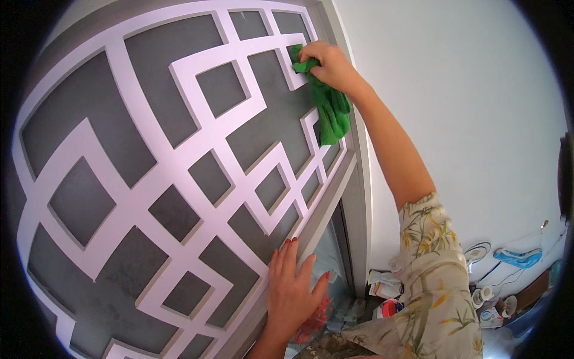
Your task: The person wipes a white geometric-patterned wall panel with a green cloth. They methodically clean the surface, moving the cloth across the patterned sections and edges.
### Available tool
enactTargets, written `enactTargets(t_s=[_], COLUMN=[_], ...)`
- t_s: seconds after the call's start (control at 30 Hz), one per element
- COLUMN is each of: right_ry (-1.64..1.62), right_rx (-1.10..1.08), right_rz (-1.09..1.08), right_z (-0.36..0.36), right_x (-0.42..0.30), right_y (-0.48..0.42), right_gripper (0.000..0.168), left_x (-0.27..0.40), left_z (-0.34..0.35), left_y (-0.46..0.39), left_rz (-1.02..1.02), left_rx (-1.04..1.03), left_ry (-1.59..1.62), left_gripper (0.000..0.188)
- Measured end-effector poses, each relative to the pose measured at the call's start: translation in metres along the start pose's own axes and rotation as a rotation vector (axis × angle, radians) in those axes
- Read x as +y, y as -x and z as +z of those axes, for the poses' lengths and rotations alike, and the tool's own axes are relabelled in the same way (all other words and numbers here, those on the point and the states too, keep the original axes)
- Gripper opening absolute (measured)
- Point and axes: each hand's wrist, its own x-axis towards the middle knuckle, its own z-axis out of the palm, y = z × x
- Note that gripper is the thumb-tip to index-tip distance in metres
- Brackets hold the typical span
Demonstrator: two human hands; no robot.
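Note:
My right hand (331, 67) grips a green cloth (331, 105) at the upper right part of a white lattice panel (177, 164). The bunched top of the cloth is pressed into a small opening of the lattice, and its loose end hangs down over the right edge. Dark grey panes (269, 116) show behind the geometric bars, some with faint smudges. Lower down, my left hand (293, 285) rests with its fingertips on the panel's bottom bar and the grey frame (329, 188). Its fingers are spread and hold nothing.
A white wall (444, 89) runs along the right. Far below are a red item (391, 308), papers (384, 283) and a blue item (518, 257) with cords near it. Under the frame is an opening, partly hidden by my left hand.

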Motion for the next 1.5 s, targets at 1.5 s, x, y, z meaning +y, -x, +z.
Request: enactTargets(t_s=[1.5], right_ry=[0.086], right_rx=[-0.154], right_rz=[0.600], right_z=[0.019], right_x=[0.031], right_y=[0.072], right_gripper=[0.025], left_x=[-0.004], left_z=[0.002], left_y=[0.000], left_rz=[0.005], left_rx=[-0.004], left_ry=[-0.007], left_gripper=[0.039])
